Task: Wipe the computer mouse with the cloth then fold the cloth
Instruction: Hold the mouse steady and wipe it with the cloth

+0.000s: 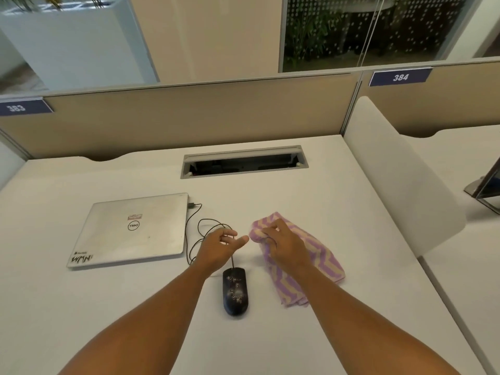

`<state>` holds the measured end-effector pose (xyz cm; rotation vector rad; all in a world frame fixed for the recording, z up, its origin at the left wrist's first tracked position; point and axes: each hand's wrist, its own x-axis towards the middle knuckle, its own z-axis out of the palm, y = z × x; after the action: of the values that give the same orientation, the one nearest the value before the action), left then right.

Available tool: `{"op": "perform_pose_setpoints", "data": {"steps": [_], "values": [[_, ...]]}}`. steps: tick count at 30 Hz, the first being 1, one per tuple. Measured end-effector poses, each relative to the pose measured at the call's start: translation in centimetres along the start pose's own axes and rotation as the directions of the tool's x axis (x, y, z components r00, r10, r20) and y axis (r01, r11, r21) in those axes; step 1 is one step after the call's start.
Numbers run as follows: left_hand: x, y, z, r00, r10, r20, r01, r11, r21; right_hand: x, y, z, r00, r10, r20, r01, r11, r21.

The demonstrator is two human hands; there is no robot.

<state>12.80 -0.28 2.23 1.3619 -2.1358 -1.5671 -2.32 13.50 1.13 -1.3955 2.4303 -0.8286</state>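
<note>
A black wired computer mouse with pale smudges on its top lies on the white desk, near me and between my forearms. To its right lies a crumpled cloth with purple and cream stripes. My right hand rests on the cloth's far left part, its fingers curled into the fabric. My left hand hovers just beyond the mouse, over its cable, fingers apart and holding nothing. The thumb tip of that hand nearly touches the cloth's left edge.
A closed silver laptop lies to the left, with the mouse cable plugged into its right side. A cable slot opens in the desk farther back. Beige partitions close off the back, and a white divider stands on the right.
</note>
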Motion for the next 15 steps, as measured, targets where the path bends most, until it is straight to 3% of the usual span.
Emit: {"op": "perform_pose_setpoints", "data": {"steps": [4,7,15], "values": [[-2.1,-2.9,-1.5,1.0,-0.018,0.002,0.017,0.983,0.181,-0.7,-1.4,0.9,0.998,0.044,0.046,-0.046,0.998,0.043],[-3.5,-4.3,-1.9,0.999,0.04,0.031,-0.047,0.951,0.305,-0.9,-2.2,1.5,0.993,0.095,0.073,-0.101,0.992,0.074],[-5.5,-7.4,-1.8,0.964,0.026,0.263,-0.174,0.811,0.558,-1.4,-3.4,3.0,0.988,0.096,0.119,-0.099,0.995,0.019]]}}
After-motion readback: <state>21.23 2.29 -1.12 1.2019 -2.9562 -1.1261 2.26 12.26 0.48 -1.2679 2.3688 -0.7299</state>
